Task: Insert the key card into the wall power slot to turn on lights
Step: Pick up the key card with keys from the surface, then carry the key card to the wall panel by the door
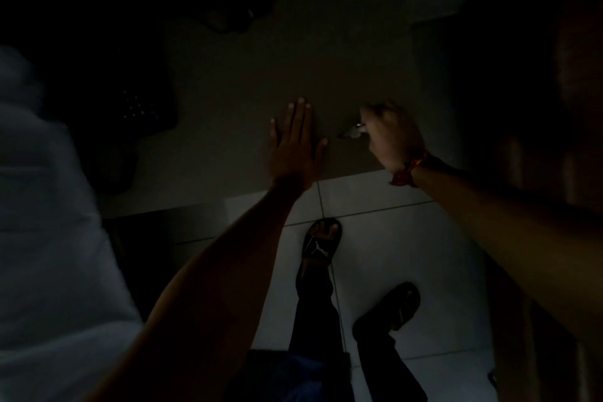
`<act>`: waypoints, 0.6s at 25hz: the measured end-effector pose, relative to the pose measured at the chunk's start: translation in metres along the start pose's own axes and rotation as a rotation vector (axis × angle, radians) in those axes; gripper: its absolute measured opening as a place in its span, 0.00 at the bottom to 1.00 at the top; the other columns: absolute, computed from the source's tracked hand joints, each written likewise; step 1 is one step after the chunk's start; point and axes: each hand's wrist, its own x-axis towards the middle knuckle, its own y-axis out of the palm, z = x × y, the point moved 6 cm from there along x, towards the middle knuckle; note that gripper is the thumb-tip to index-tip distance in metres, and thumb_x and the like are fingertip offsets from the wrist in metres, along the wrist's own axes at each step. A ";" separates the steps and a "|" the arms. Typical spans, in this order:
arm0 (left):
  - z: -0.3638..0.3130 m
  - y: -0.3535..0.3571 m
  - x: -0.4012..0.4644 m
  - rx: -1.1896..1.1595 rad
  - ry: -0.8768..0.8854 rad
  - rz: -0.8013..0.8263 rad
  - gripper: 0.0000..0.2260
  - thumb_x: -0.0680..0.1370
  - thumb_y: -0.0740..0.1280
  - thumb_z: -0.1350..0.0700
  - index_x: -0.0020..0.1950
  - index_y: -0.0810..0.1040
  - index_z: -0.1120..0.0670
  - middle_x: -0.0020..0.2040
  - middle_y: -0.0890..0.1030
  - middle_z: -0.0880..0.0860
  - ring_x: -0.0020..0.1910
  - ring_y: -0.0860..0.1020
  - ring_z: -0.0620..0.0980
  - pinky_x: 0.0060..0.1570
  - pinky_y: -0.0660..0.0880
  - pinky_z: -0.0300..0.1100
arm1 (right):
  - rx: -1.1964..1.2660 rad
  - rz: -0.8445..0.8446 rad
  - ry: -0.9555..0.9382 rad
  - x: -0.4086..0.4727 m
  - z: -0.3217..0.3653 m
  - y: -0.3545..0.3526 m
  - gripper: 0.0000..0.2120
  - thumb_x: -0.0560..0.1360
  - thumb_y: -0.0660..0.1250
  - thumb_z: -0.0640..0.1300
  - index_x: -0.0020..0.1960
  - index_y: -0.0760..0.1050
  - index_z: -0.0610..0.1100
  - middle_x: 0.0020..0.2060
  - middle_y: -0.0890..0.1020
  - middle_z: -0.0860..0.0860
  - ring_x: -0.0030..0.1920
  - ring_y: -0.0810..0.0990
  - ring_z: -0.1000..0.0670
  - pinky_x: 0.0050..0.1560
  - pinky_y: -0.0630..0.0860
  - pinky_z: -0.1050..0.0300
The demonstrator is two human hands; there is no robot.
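Note:
The room is very dark. My left hand [295,137] lies flat against the wall [235,75] with its fingers spread, holding nothing. To its right, my right hand [388,134] is closed on a small pale, glinting object [352,132] that points left toward the wall; it is too dim and blurred to tell if it is the key card. A red band sits on my right wrist [408,170]. No power slot can be made out in the dark.
Pale floor tiles [375,238] lie below, with my two feet in black sandals [321,240]. A white fabric mass [49,238] fills the left side. A dark panel with small dots [137,108] hangs on the wall at left. A brown door or panel [574,108] stands at right.

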 end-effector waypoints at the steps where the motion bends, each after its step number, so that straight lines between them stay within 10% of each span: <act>1: -0.002 -0.007 0.001 -0.014 -0.001 0.047 0.33 0.85 0.53 0.40 0.85 0.48 0.55 0.86 0.48 0.54 0.85 0.47 0.53 0.83 0.45 0.61 | 0.013 -0.019 0.010 -0.003 -0.002 -0.012 0.19 0.76 0.68 0.35 0.66 0.70 0.39 0.56 0.80 0.37 0.59 0.77 0.37 0.58 0.78 0.40; 9: -0.066 -0.148 0.013 -0.053 0.079 -0.068 0.28 0.86 0.56 0.48 0.84 0.56 0.59 0.84 0.56 0.58 0.84 0.54 0.57 0.82 0.51 0.59 | 0.367 -0.226 0.194 -0.038 -0.032 -0.138 0.07 0.77 0.68 0.39 0.53 0.74 0.38 0.49 0.82 0.39 0.51 0.81 0.39 0.42 0.71 0.55; 15: -0.181 -0.316 0.004 0.036 0.252 -0.220 0.27 0.87 0.54 0.47 0.83 0.57 0.58 0.84 0.57 0.57 0.85 0.54 0.53 0.82 0.50 0.56 | 0.740 -0.532 0.322 -0.115 -0.068 -0.302 0.10 0.76 0.71 0.41 0.48 0.75 0.34 0.41 0.84 0.36 0.43 0.83 0.38 0.43 0.77 0.48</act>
